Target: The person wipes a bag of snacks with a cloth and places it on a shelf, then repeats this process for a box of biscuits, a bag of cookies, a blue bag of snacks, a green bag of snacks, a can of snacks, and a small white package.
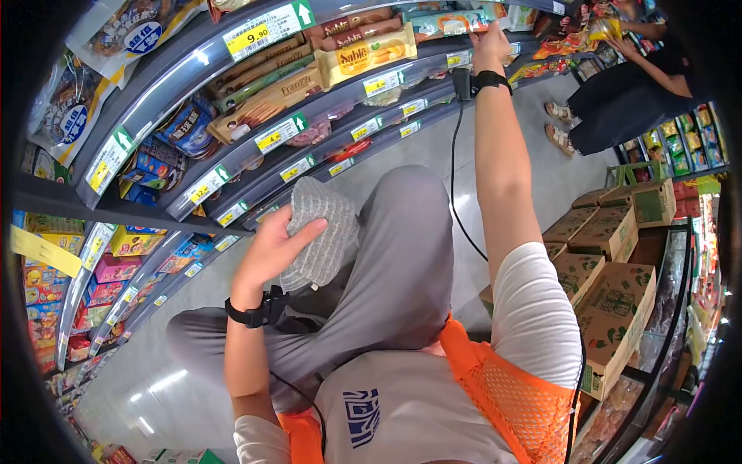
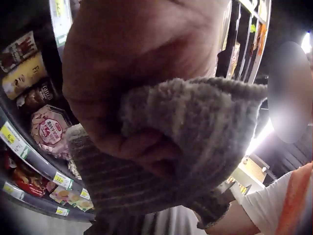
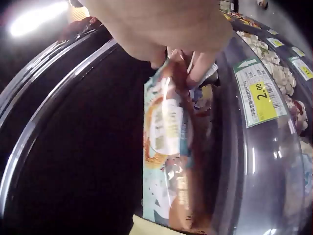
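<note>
My left hand grips a folded grey striped knit cloth over my lap, thumb on top. In the left wrist view the fingers curl into the cloth's soft folds. Up at the shelf, my right hand pinches one end of a shiny teal-and-orange snack packet. The packet stands on its long edge behind the shelf's front lip, its far end beside a yellow Sablé packet.
Curved shelves with price labels hold packaged snacks ahead and to the left. Open cardboard boxes stand on my right. Another person is at the upper right. A black cable hangs from my right wrist.
</note>
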Available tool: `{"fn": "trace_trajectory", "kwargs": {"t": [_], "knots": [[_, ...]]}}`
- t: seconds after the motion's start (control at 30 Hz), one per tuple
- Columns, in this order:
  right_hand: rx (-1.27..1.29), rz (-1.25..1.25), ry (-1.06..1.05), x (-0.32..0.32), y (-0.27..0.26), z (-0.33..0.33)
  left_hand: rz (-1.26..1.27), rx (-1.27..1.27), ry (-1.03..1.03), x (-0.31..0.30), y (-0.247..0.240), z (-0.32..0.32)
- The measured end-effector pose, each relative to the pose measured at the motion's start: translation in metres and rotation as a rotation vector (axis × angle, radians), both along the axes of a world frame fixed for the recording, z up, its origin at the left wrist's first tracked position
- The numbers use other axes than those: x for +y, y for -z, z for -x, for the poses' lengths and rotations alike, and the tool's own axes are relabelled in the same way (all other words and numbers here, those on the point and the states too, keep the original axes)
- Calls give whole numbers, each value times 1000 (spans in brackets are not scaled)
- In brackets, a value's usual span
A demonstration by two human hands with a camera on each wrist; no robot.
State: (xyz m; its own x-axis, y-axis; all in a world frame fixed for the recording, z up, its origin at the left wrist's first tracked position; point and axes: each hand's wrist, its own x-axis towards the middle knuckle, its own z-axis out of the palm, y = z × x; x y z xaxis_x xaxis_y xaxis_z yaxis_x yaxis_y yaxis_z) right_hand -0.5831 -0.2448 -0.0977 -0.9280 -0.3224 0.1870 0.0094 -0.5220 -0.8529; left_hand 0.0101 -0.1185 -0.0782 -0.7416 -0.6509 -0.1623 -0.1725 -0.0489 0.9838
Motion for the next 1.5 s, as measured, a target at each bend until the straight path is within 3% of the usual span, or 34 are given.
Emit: {"fn": "trace_trajectory", "kwargs": {"t": [0.07, 0.2, 0.3, 0.33, 0.73, 0.87, 0.97, 1.0, 1.1, 1.27, 1.4, 1.5], "knots": [[12, -74, 48, 3, -4, -18, -13, 4, 9, -1, -2, 1], [649, -648, 268, 7, 26, -6, 88, -4, 28, -5, -3, -2], [996, -667, 371, 20, 19, -36, 86, -5, 27, -6, -7, -4], [1043, -672, 294, 20, 19, -37, 70, 6, 23, -6, -11, -4], [1068, -719, 32, 25, 31, -85, 77, 16, 52, -7, -13, -9], [1142, -634, 53, 21, 37, -73, 64, 63, 13, -1, -13, -8], [1309, -737, 233, 36, 12, -90, 24, 103, 11, 0, -23, -8], [1350, -567, 270, 36, -1, -102, 49, 97, 17, -2, -24, -10], [1293, -556, -7, 38, -19, -123, 110, 95, 29, -6, -26, -19], [1328, -871, -164, 28, -34, -129, 41, 291, -58, -14, -22, -43], [1125, -763, -422, 30, -43, -145, -88, 511, -191, -13, -29, -59], [1481, -767, -298, 20, -33, -135, -100, 562, -259, -17, -32, -69]]}}
